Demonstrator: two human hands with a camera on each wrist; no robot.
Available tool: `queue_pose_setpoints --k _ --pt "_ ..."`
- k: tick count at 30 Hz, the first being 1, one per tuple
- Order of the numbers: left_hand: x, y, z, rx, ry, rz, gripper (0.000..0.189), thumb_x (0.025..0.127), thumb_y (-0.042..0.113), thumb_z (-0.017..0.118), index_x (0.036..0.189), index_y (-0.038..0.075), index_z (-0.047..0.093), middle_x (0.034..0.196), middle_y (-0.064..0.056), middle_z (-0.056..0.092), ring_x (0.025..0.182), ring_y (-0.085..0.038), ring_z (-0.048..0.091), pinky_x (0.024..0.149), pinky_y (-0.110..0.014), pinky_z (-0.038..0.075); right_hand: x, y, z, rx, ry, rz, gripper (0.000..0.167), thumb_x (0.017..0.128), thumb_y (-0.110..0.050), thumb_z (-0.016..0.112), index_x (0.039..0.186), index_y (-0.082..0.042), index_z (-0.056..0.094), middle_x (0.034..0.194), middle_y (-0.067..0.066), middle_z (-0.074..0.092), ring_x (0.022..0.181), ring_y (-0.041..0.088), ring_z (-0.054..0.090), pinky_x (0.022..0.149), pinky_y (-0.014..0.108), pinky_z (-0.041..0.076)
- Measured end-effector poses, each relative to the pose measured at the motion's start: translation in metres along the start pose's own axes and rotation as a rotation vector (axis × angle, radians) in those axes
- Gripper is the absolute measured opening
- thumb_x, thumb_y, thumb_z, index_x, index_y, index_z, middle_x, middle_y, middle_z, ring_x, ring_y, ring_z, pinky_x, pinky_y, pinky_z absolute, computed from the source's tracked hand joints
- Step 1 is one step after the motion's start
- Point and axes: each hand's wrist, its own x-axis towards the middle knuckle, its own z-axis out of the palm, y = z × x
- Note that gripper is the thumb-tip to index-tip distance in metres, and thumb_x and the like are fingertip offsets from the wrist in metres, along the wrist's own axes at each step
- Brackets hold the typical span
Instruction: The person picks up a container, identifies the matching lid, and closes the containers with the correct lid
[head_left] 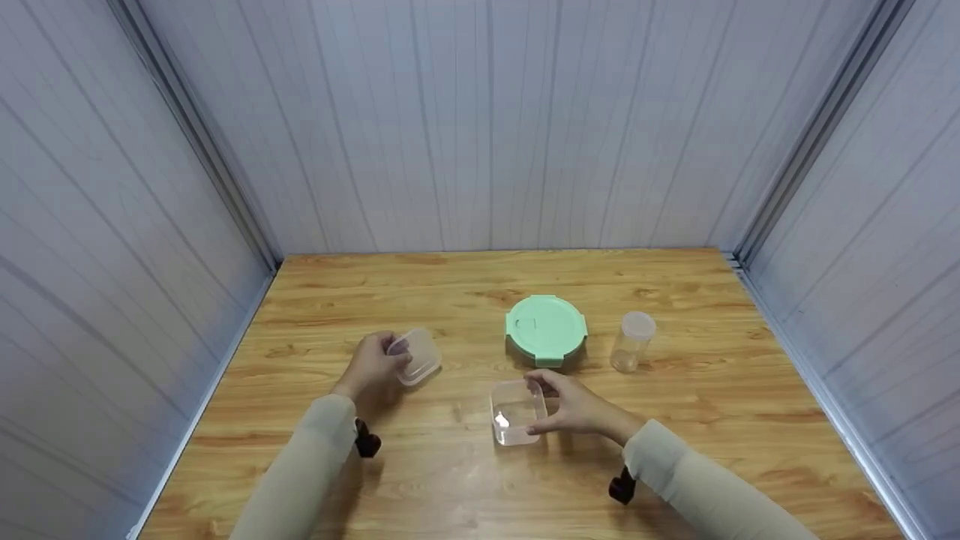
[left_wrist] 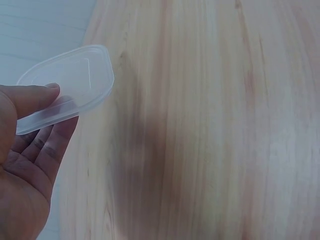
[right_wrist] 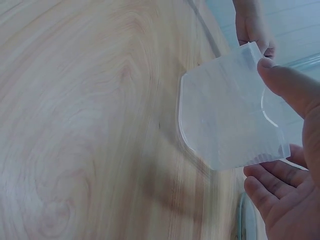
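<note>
My left hand (head_left: 377, 363) pinches a translucent square lid (head_left: 420, 357) by its near edge, thumb on top and fingers beneath. In the left wrist view the lid (left_wrist: 75, 80) is tilted above the wood, with its shadow below. My right hand (head_left: 574, 405) grips a clear square plastic container (head_left: 517, 429) between thumb and fingers at its right side. The right wrist view shows that container (right_wrist: 225, 110) close up, with the thumb at its rim and fingers under the opposite side. The container's mouth has no cover. Lid and container are apart.
A round container with a mint-green clip lid (head_left: 546, 327) stands just behind the right hand. To its right is a clear cylindrical jar (head_left: 631, 343) with a whitish cap. They share a wood-grain table (head_left: 465, 487), enclosed by pale panel walls (head_left: 487, 135) at the back and sides.
</note>
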Motion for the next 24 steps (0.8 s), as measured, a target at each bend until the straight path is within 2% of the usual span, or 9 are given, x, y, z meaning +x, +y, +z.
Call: queue_pose_setpoints --k 2,5,10,14,18,21,24 --pt "0.001 0.003 0.001 -0.017 -0.003 -0.001 0.010 0.102 0.002 0.073 0.099 0.002 0.062 0.127 -0.014 0.073 0.117 -0.022 0.066 0.103 -0.033 0.058 0.000 0.000 0.000 0.005 -0.004 0.004 0.093 0.086 -0.024 0.095 0.156 0.011 0.044 0.147 0.027 0.058 0.142 0.048 0.055 0.121 0.062 0.045" --pt "0.003 0.008 0.003 -0.038 -0.015 0.023 0.012 0.101 0.000 0.073 0.098 0.003 0.062 0.115 -0.010 0.072 0.108 -0.019 0.065 0.094 -0.029 0.059 0.001 0.000 -0.001 0.012 -0.007 0.017 0.095 0.086 -0.024 0.095 0.158 0.010 0.042 0.152 0.028 0.056 0.144 0.049 0.053 0.122 0.062 0.044" --pt "0.004 0.018 0.006 -0.080 -0.030 0.077 0.016 0.101 -0.001 0.072 0.094 0.005 0.059 0.094 -0.002 0.060 0.091 -0.015 0.060 0.081 -0.027 0.059 0.002 -0.002 -0.004 0.036 -0.009 0.016 0.099 0.088 -0.025 0.094 0.161 0.010 0.038 0.157 0.028 0.053 0.145 0.048 0.052 0.123 0.061 0.043" --pt "0.003 0.027 0.007 -0.103 -0.039 0.079 0.017 0.102 0.001 0.072 0.095 0.005 0.057 0.092 0.000 0.056 0.089 -0.014 0.060 0.080 -0.028 0.062 0.004 -0.006 -0.010 0.043 0.011 -0.003 0.096 0.090 -0.023 0.092 0.160 0.012 0.038 0.154 0.033 0.054 0.142 0.049 0.055 0.122 0.062 0.043" --pt "0.005 0.033 0.009 -0.112 -0.051 0.084 0.020 0.103 0.002 0.071 0.094 0.007 0.054 0.090 0.000 0.054 0.089 -0.015 0.063 0.081 -0.030 0.062 0.007 -0.011 -0.017 0.043 0.051 -0.029 0.086 0.091 -0.015 0.090 0.157 0.013 0.042 0.151 0.037 0.054 0.138 0.053 0.056 0.120 0.063 0.045" --pt "0.007 0.039 0.010 -0.115 -0.061 0.102 0.022 0.104 0.002 0.071 0.093 0.008 0.052 0.088 0.000 0.050 0.087 -0.016 0.062 0.080 -0.031 0.062 0.011 -0.014 -0.023 0.042 0.090 -0.057 0.080 0.092 -0.010 0.088 0.154 0.014 0.045 0.149 0.037 0.056 0.136 0.055 0.057 0.117 0.064 0.047" --pt "0.009 0.046 0.012 -0.110 -0.063 0.116 0.021 0.103 0.002 0.071 0.094 0.008 0.053 0.090 -0.001 0.054 0.087 -0.016 0.063 0.081 -0.032 0.063 0.013 -0.017 -0.029 0.035 0.123 -0.076 0.077 0.092 -0.011 0.088 0.153 0.013 0.048 0.145 0.035 0.060 0.133 0.053 0.060 0.116 0.064 0.048"
